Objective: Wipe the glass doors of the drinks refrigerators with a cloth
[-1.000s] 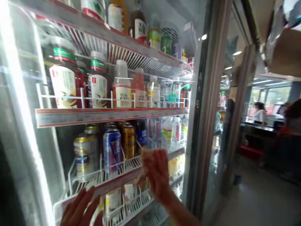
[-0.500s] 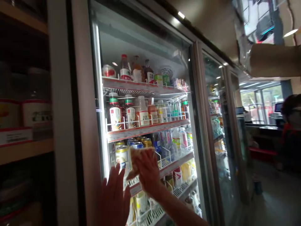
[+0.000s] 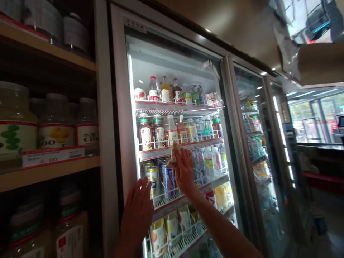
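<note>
My right hand (image 3: 184, 170) presses a pale, crumpled cloth (image 3: 175, 154) against the glass door (image 3: 172, 53) of a lit drinks fridge, at the height of the second shelf's edge. Its fingers are bent over the cloth, which sticks out on the left of the hand. Lower and to the left, my left hand (image 3: 137, 206) lies flat with fingers stretched, at the door's left frame and the glass beside it. It holds nothing. Behind the glass stand bottles (image 3: 146, 133) and cans (image 3: 153, 179) on wire-fronted shelves.
On the left, a wooden shelf (image 3: 53, 170) carries jars (image 3: 56, 122) and a price tag (image 3: 53, 156). More glass fridge doors (image 3: 248, 143) run off to the right. A cardboard piece (image 3: 319, 62) juts out at the upper right. Windows (image 3: 317, 114) and a counter lie beyond.
My right hand has moved up the glass with the cloth, from the can shelf to the shelf edge above. My left hand stays low at the frame. The view has turned left.
</note>
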`<state>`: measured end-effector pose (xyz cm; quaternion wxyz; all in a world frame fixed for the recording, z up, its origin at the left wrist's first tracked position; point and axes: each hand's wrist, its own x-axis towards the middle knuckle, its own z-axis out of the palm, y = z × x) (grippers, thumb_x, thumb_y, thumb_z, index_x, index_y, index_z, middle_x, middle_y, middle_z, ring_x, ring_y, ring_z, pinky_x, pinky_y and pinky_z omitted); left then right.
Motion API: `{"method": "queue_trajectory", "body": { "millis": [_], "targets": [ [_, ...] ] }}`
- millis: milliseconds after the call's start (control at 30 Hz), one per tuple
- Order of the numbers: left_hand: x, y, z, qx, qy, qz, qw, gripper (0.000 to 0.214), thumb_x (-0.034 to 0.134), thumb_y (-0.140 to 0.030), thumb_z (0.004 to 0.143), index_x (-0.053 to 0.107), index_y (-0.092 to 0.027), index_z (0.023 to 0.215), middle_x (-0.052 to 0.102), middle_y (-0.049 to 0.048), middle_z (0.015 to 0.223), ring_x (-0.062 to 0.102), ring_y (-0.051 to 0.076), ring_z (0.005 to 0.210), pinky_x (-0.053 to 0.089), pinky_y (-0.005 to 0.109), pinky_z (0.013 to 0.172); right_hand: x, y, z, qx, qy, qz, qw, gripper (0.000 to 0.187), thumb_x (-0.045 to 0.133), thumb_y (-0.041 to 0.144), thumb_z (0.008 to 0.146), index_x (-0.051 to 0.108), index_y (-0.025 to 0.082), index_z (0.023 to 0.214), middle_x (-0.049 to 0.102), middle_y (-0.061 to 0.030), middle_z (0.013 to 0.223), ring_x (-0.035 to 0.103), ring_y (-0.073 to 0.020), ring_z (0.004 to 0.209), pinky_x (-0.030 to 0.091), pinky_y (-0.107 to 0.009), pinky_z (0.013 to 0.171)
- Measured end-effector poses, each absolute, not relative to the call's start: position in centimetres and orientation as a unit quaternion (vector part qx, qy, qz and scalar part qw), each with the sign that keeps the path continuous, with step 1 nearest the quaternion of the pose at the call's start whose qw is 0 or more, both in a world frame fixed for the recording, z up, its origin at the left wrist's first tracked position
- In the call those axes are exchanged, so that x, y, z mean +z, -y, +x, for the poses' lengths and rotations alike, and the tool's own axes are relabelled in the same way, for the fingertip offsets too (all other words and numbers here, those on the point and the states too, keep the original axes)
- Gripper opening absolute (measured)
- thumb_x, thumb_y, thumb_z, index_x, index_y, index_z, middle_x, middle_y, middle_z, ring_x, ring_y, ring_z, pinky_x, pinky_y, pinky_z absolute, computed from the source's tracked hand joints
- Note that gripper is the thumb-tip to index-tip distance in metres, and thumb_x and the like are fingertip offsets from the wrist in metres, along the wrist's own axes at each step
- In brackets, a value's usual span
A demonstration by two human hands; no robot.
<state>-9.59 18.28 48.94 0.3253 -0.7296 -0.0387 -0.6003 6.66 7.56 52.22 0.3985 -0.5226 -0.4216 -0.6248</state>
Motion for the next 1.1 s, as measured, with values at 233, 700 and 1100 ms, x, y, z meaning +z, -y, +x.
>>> {"method": "queue_trajectory", "body": {
  "millis": [233, 700, 1100],
  "targets": [
    [49.1, -18.3, -9.9, -0.581, 0.049, -0.730, 0.357, 0.058, 0.045, -0.023, 0.088, 0.027, -0.011, 0.142, 0.041, 0.0151, 0.142, 0.027, 0.025, 0.138, 0.026, 0.043, 0.112, 52.4, -7.1, 7.9, -0.612, 0.439, -0.509, 0.416, 0.052, 0.036, 0.018, 0.093, 0.031, 0.025, 0.144, 0.040, -0.0066, 0.146, 0.023, -0.0220, 0.142, 0.029, -0.048, 0.111],
    [49.3, -16.4, -8.5, -0.566, 0.082, -0.760, 0.308, 0.066, 0.042, -0.029, 0.091, 0.010, -0.017, 0.147, 0.029, 0.0135, 0.148, 0.021, 0.025, 0.139, 0.016, 0.051, 0.115, 53.7, -6.5, 8.9, -0.592, 0.542, -0.489, 0.342, 0.044, 0.043, 0.023, 0.090, 0.047, 0.027, 0.134, 0.043, -0.0014, 0.144, 0.024, -0.0206, 0.141, 0.029, -0.046, 0.114],
    [47.1, -15.9, -7.6, -0.568, 0.051, -0.789, 0.228, 0.068, 0.045, -0.031, 0.090, 0.010, -0.022, 0.147, 0.018, 0.0103, 0.153, 0.020, 0.032, 0.139, 0.018, 0.055, 0.113, 43.0, -4.7, 11.8, -0.583, 0.345, -0.580, 0.452, 0.045, 0.044, 0.015, 0.089, 0.048, 0.017, 0.133, 0.034, -0.0124, 0.149, 0.023, -0.0259, 0.141, 0.036, -0.051, 0.108]
  ]
}}
